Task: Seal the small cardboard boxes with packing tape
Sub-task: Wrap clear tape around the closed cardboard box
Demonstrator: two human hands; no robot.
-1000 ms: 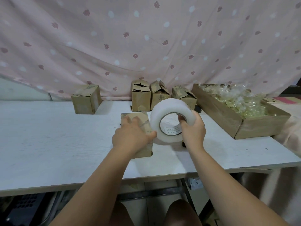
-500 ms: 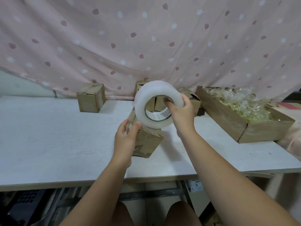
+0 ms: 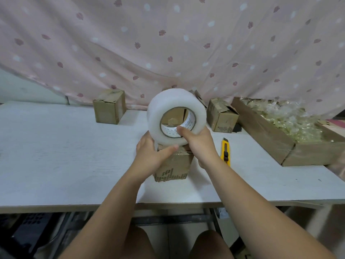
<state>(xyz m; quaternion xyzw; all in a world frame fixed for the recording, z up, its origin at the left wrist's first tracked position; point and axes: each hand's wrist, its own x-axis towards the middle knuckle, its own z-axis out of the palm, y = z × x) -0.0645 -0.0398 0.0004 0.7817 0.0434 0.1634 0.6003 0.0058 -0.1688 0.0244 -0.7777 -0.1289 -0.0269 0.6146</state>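
Head view, forward-down, close over table [image 3: 56, 165]

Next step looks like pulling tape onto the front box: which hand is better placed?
Likely the left hand: it rests against the tape roll at its lower edge, thumb over the front box. The right hand grips the roll, thumb in its core.
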